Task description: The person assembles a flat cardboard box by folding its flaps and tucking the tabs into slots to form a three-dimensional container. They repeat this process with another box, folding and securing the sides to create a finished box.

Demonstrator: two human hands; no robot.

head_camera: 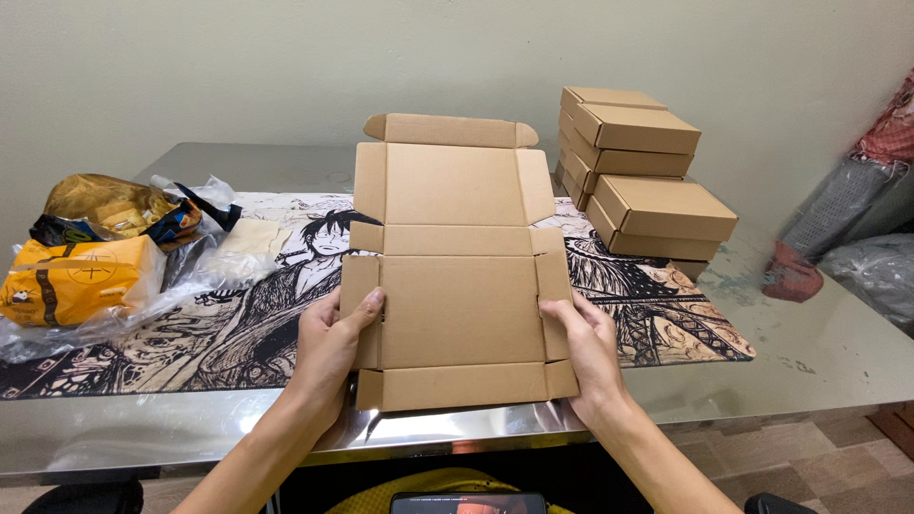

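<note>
Above desk mat (666, 314), both hands hold flat carton (457, 262).

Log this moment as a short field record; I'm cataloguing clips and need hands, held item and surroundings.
left hand: grips left side flap of flat cardboard box blank
right hand: grips its right side flap
blank state: unfolded, held above table edge
stack of folded boxes: back right on table
printed mat: under the blank
plastic bags: left, orange and yellow packs
table: shiny metal
</note>
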